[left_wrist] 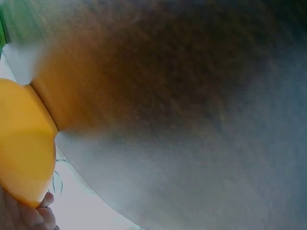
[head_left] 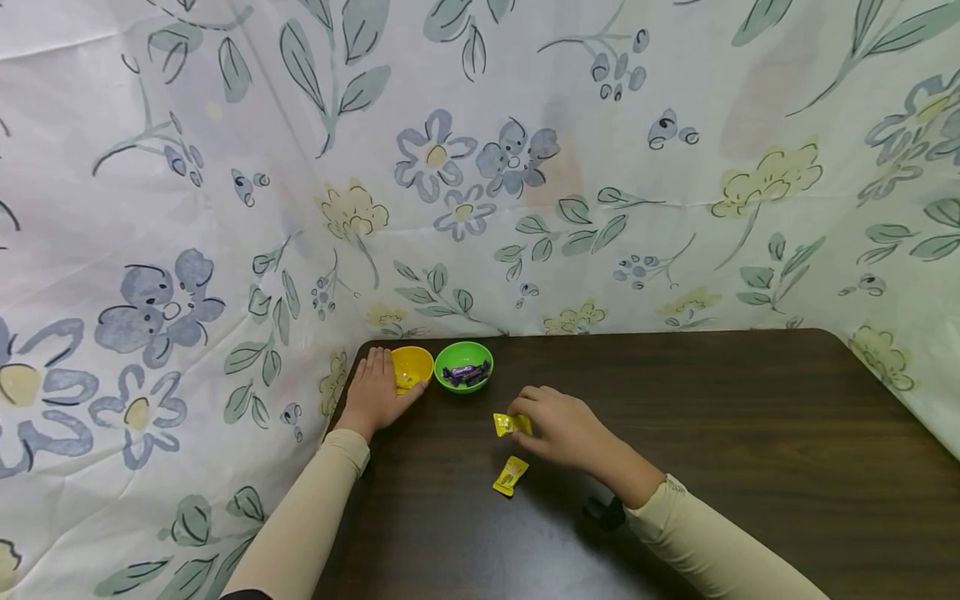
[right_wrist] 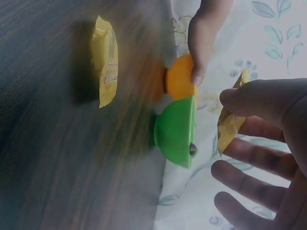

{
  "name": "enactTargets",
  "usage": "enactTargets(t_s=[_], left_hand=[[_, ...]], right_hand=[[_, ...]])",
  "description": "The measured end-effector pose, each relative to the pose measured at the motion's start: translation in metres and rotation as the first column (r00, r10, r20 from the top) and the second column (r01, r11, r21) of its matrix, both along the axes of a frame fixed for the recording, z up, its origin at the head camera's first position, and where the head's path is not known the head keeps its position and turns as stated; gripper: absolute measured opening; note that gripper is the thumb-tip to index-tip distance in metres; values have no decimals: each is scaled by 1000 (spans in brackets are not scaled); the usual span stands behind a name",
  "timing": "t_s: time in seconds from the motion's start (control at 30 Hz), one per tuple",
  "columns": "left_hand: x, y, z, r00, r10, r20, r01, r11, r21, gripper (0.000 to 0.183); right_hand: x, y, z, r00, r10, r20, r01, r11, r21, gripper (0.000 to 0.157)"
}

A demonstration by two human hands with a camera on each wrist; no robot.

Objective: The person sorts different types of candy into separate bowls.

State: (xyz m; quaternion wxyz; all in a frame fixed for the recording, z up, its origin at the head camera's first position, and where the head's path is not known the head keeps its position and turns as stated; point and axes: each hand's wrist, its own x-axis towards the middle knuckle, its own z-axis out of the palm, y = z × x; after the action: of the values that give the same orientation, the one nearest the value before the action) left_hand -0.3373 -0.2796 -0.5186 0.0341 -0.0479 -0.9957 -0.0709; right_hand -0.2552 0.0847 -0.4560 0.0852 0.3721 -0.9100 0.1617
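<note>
My right hand (head_left: 562,425) pinches a yellow-wrapped candy (right_wrist: 230,125) between thumb and fingertips, raised above the table right of the bowls. In the right wrist view the other fingers are spread below the candy. Another yellow-wrapped candy (head_left: 511,476) lies on the table, nearer than my right hand. At the far left, my left hand (head_left: 375,395) holds the yellow bowl (head_left: 420,363), thumb across the near rim and fingers along the left side. Yellow wrappers show inside this bowl, partly hidden by the hand. Close beside it stands a green bowl (head_left: 464,348) with purple-wrapped candies (head_left: 465,374).
The dark wooden table (head_left: 712,400) reaches back to a flowered cloth (head_left: 570,167), which also hangs along its left side. A black band (head_left: 604,512) shows below my right wrist. Most of the left wrist view is blurred table surface.
</note>
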Motion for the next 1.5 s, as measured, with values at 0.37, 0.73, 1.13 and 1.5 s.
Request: enactTargets(t_s=[0.37,0.73,1.13,1.5], left_hand=[[0,0,2,1000,-2,-6,2,1000,-14,110],[0,0,2,1000,-2,19,2,1000,-3,111],[0,-1,1,1000,-4,13,4,1000,-3,111],[0,-1,2,1000,-5,3,5,1000,2,111]], right_hand=[[-4,-3,0,999,21,44,-19,999,-45,24],[-4,-7,2,998,34,47,-30,996,-78,23],[-6,-11,6,998,23,61,-18,996,-85,23],[-16,-20,5,993,-31,118,45,992,-121,20]])
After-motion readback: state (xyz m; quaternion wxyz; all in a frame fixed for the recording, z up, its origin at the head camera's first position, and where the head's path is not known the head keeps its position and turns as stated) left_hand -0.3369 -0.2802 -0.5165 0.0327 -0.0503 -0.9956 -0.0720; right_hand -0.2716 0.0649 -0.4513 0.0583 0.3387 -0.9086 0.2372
